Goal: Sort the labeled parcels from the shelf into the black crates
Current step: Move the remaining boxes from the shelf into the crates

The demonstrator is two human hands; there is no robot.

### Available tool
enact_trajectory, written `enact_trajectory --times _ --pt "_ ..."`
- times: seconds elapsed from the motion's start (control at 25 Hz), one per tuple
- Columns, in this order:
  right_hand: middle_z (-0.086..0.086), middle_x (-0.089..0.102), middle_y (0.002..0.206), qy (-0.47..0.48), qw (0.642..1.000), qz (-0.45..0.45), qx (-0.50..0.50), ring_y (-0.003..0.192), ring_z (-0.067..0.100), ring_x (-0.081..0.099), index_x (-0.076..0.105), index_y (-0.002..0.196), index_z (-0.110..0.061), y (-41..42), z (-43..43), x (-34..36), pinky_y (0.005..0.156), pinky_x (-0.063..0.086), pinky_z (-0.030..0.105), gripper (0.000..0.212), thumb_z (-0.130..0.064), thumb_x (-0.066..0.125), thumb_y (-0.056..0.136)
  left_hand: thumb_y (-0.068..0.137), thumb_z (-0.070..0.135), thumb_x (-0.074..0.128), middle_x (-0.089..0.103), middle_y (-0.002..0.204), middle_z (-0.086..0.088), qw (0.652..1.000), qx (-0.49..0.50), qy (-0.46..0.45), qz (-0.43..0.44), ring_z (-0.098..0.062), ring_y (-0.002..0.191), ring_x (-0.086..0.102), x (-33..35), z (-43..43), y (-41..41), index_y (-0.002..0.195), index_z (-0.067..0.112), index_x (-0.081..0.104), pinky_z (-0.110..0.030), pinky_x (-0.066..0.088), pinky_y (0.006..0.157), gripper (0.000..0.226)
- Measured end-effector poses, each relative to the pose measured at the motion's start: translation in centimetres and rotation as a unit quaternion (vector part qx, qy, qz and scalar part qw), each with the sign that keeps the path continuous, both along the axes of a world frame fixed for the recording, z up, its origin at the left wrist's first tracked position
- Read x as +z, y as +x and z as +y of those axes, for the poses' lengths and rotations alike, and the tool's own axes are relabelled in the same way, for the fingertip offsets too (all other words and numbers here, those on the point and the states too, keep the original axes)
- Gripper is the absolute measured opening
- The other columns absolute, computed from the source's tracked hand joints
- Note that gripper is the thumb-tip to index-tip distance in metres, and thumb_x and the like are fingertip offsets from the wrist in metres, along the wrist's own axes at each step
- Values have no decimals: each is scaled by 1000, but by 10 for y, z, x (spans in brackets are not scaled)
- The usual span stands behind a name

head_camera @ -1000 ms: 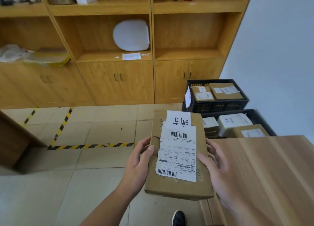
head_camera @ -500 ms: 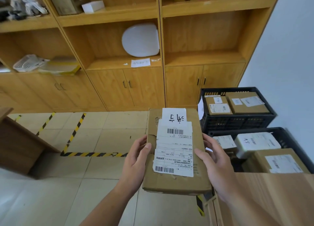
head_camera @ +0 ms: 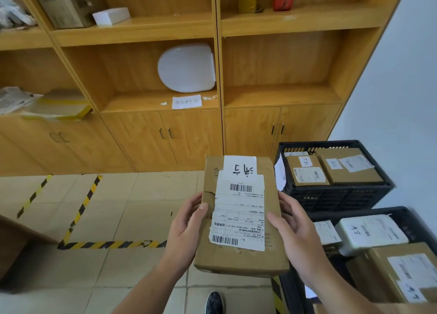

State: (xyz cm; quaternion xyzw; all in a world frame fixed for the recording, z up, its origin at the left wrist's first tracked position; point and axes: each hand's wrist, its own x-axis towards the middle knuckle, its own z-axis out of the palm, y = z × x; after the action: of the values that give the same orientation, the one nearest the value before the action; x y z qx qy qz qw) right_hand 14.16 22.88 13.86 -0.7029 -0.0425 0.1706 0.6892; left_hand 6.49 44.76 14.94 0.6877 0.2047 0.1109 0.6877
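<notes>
**Parcel carried nearer the crates, both hands clamped on it**

Head view: since the earlier frames the shelf unit (head_camera: 218, 53) and the black crates have drawn closer and larger. The wooden surface (head_camera: 411, 311) that filled the lower right has shrunk to a sliver at the bottom edge. The hold on the parcel (head_camera: 238, 261) has not altered.

The parcel is a flat brown carton, held in the air over the tiled floor (head_camera: 132, 207), just left of the crates and touching neither. Its top face carries a printed shipping label (head_camera: 238, 214) and, above that, a white handwritten slip (head_camera: 240, 168).

The left hand (head_camera: 186, 228) has its grip closed on the left edge, thumb pressed on top and fingers wrapped underneath. The right hand (head_camera: 295, 231) mirrors it on the right edge, thumb tip on the top face by the label, fingers curled below.

The far crate (head_camera: 335, 198) stands against the cabinet doors and holds two brown labelled boxes side by side. The near crate (head_camera: 369, 212) holds a white parcel and more brown ones.

A shoe (head_camera: 214, 303) shows below the parcel
</notes>
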Motion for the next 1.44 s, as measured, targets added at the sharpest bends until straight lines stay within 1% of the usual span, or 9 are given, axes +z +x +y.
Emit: enact_trajectory --times 0.28,0.4,0.52,0.64,0.8,1.0,1.12,1.28,1.44 --pt "-30 66 124 -14 995 1 -94 121 1 62 52 133 -52 75 61 -6 104 53 42 44 -29 66 98 104 32 54 69 122 19 996 -84 18 1 -5 115 64 -11 65 121 130 34 62 -32 50 94 27" --pt "-35 65 120 -23 987 6 -156 116 -5 62 51 133 -50 92 55 -10 90 56 24 45 -24 66 99 104 30 57 68 120 25 988 -145 47 0 2 113 63 -20 59 168 130 32 62 -17 48 88 27" --pt "-35 65 116 -39 974 11 -223 111 -8 63 52 133 -45 106 38 -14 78 55 13 45 -19 65 99 100 44 55 67 122 26 972 -217 85 1 3 115 62 -26 40 208 130 37 61 -24 48 91 32" --pt "-34 65 116 -49 954 32 -294 111 -5 63 51 132 -48 122 11 -24 81 56 19 46 -20 65 98 89 62 50 65 128 26 952 -283 114 7 2 118 61 -38 10 252 133 41 59 -31 49 95 50" --pt "-28 60 126 -41 912 79 -401 121 4 59 47 130 -53 141 -32 -44 96 58 39 51 -22 69 96 97 61 45 58 129 30 908 -370 196 7 6 113 58 -59 -47 302 138 51 50 -28 50 89 43" --pt "-24 58 124 -48 857 116 -500 112 3 62 43 131 -50 158 -87 -76 75 59 24 54 -18 68 96 99 62 42 48 127 35 848 -477 230 11 6 115 54 -92 -129 348 145 50 42 -27 54 85 48" --pt "-19 59 127 -73 834 141 -529 113 7 63 43 135 -45 161 -109 -95 81 60 30 53 -20 69 96 98 63 42 50 127 32 823 -519 228 31 8 112 56 -113 -166 370 148 43 43 -33 57 85 54" --pt "-22 58 127 -92 799 166 -570 114 4 61 42 130 -53 162 -131 -114 84 59 31 54 -23 70 95 89 75 42 46 131 36 781 -585 213 55 7 116 54 -139 -205 395 144 54 39 -30 57 87 59" --pt "-20 57 134 -134 747 229 -610 118 3 60 35 139 -57 159 -141 -155 95 58 38 56 -33 64 98 82 77 52 40 128 38 709 -671 203 80 8 121 51 -192 -243 406 146 58 32 -32 55 95 70"
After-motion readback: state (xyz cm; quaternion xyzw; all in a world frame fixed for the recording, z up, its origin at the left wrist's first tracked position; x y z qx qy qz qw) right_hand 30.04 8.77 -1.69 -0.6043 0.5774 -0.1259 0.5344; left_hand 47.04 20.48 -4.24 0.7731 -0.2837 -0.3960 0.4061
